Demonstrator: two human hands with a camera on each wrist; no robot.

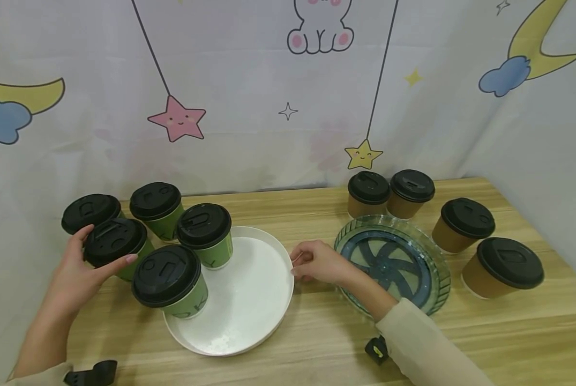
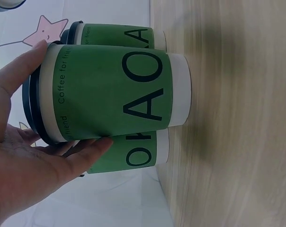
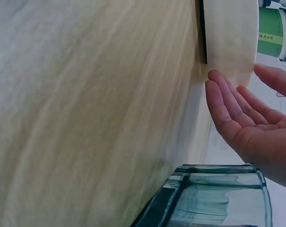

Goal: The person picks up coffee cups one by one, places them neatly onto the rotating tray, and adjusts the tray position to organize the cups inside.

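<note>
A green paper cup [image 2: 105,90] with a black lid is gripped near its top by my left hand [image 1: 77,273], thumb on one side and fingers on the other. Whether its base touches the table cannot be told. Two more green cups, a front one [image 1: 169,281] and a rear one [image 1: 204,236], stand upright on the left part of a round white tray [image 1: 254,289]. My right hand [image 1: 319,262] holds the tray's right edge, its thumb at the rim and its fingers against the low side wall [image 3: 230,42].
Behind the held cup stand two green cups, one at far left [image 1: 91,212] and another [image 1: 156,206] beside it. A ribbed clear glass dish [image 1: 439,268] lies under my right forearm. Several brown lidded cups [image 1: 492,276] stand around it. A patterned curtain [image 1: 249,150] hangs behind the table.
</note>
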